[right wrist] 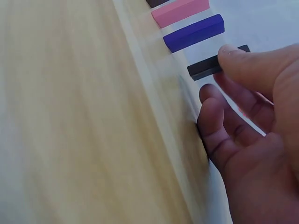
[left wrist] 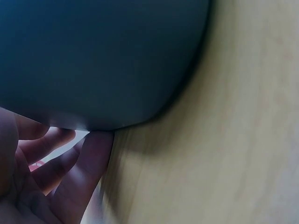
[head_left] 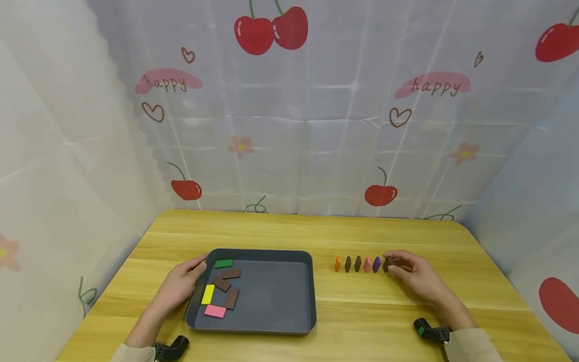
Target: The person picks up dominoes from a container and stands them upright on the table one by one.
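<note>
A dark grey tray (head_left: 276, 301) lies on the table. My left hand (head_left: 180, 281) rests against its left wall, thumb and fingertips right at the rim; in the left wrist view, relaxed fingers (left wrist: 91, 158) touch the tray's outer side (left wrist: 107, 65). Over on the right, my right hand (head_left: 418, 276) pinches a dark brown domino (head_left: 386, 263) between thumb and fingers. This domino (right wrist: 203, 69) stands on edge at the right end of a row. Beside it come a purple domino (head_left: 376, 264), a pink one (head_left: 367, 264), two dark brown ones and an orange domino (head_left: 338, 264).
Inside the tray, at its left side, lie a green domino (head_left: 223, 263), a yellow domino (head_left: 208, 294), a pink domino (head_left: 214, 311) and several brown dominoes (head_left: 232, 298). A curtain printed with cherries (head_left: 298, 166) hangs behind the wooden table (head_left: 362, 322).
</note>
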A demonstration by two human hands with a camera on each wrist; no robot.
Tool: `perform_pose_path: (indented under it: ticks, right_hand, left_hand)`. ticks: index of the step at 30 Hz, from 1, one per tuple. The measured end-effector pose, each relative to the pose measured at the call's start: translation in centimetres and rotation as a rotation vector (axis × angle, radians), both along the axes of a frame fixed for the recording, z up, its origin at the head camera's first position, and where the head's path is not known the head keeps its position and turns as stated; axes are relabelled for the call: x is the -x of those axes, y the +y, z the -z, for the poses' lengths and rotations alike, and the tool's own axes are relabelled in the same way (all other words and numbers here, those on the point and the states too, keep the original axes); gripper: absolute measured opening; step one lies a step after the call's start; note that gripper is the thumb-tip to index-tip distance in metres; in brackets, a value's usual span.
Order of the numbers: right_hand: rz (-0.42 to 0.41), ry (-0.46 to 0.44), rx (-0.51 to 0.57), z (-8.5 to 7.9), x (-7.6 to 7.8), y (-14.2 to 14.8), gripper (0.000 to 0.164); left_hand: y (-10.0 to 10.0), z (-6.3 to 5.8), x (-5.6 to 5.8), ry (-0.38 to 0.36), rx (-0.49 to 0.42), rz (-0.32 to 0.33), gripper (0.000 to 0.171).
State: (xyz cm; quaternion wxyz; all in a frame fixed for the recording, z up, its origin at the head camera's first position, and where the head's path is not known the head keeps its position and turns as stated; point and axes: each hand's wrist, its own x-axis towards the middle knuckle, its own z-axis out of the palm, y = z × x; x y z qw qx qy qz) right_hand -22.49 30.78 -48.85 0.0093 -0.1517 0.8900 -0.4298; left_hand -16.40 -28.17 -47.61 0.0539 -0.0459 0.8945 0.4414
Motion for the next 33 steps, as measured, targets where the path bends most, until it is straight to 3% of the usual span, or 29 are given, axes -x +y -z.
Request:
perform_pose_path:
  ticks: [14,33]
  right_hand:
    - [0.019,0.019,-0.044,0.57,0.33,-0.17,0.032]
    - [0.018,0.010,0.020,0.09,-0.19,0.13,0.039]
  left_hand:
    - [-0.07,-0.26,0.09,0.003,0.018,0.010,0.054]
    - [0.01,0.01,0.15,0.000,0.025,0.016,0.056]
